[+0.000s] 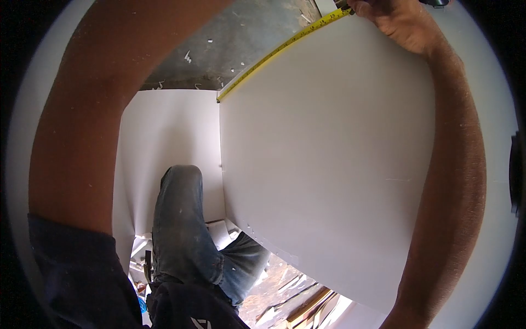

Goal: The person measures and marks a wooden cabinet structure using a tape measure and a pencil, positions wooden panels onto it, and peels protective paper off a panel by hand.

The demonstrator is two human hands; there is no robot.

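A yellow tape measure (285, 44) is stretched along the upper edge of a large white board (329, 153). Its hooked end sits at the board's upper left corner, beside a second white panel (164, 120). At the top right, my right hand (397, 24) is closed round the tape's other end, with its fingertips partly cut off by the frame. My left forearm reaches up across the left side and out of the top of the view, so my left hand is not visible.
Beyond the boards is a grey floor (213, 49) with small white scraps. My leg in jeans (181, 219) rests against the left panel. Below the large board lie wooden strips (312, 307) and debris. A dark object (515, 172) is at the far right edge.
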